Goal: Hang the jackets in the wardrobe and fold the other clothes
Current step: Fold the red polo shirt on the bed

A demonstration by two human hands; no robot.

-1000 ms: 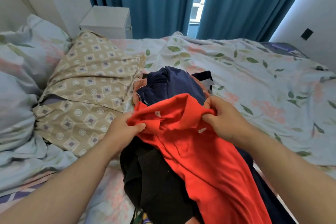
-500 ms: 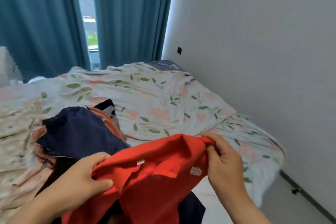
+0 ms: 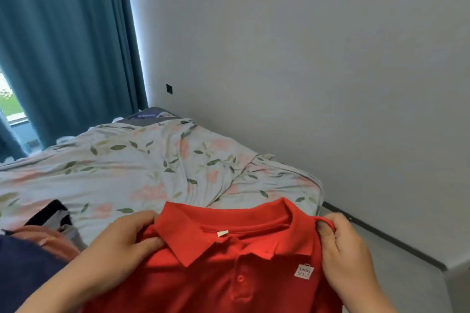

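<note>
Head view is showing the left hand (image 3: 124, 244) and the right hand (image 3: 342, 254) each pinching a shoulder of the red polo shirt (image 3: 229, 274), holding it spread out over the bed's (image 3: 152, 173) near edge. Dark and pink clothes (image 3: 30, 249) are lying at the bed's near left, and teal curtains (image 3: 63, 46) are hanging beyond its far side.

Ahead: open stretch of bed (image 3: 157, 175) you can reach across.
Left: clothes pile (image 3: 30, 269) blocks your way.
Right: wall (image 3: 330, 71) stands close beside the bed.
</note>
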